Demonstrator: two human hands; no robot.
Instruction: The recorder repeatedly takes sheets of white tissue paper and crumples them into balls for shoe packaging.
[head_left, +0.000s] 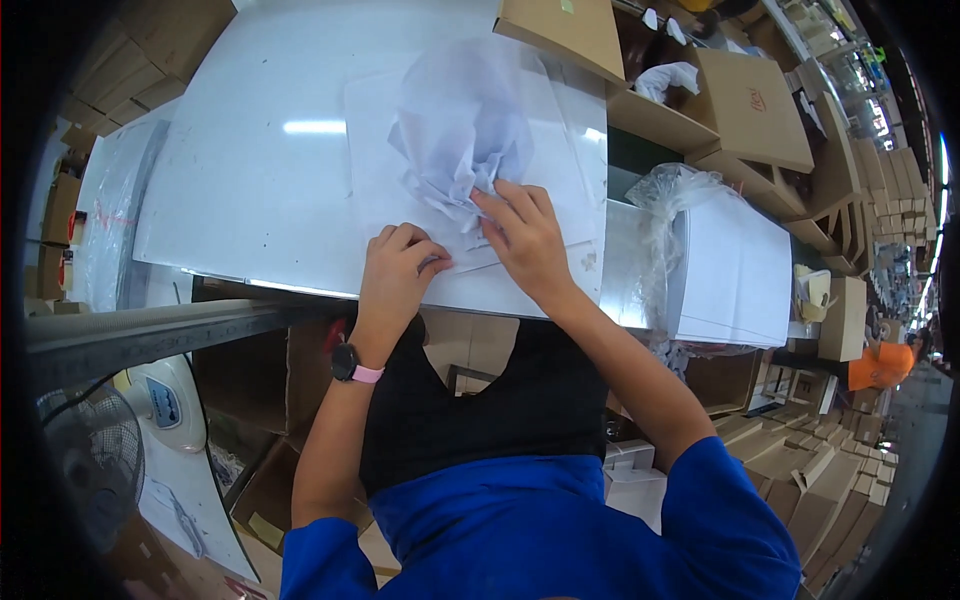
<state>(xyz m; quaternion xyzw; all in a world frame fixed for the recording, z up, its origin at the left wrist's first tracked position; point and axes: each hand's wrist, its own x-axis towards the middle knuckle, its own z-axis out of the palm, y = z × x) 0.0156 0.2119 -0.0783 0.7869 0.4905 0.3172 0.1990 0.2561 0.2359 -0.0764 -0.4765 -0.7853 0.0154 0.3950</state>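
Crumpled paper (455, 130), thin and white with a bluish cast, lies on the right half of the white table (245, 195), on top of flat white sheets (375, 150). Its folds bunch up toward the table's near edge and spread into a smoother, rounded part toward the far side.

The right hand (530, 240) reaches over the table's near edge, fingers bent, their tips touching the bunched folds; whether they clamp the paper I cannot tell. The left hand (400, 270) is also at the table's near edge, left of the right hand, with its fingers curled and thumb and forefinger close together by the border of the flat sheets. Whether a sheet is pinched between them I cannot tell. A dark watch (345, 362) on a pink strap is on the left wrist.

Just right of the table is a stack of white paper (735, 275) partly covered by clear plastic (655, 230). A cardboard box (565, 35) overlaps the table's far right corner. Left of the table is a plastic-wrapped bundle (105, 240); below its near left corner are a metal bar (180, 340) and a fan (90, 450).
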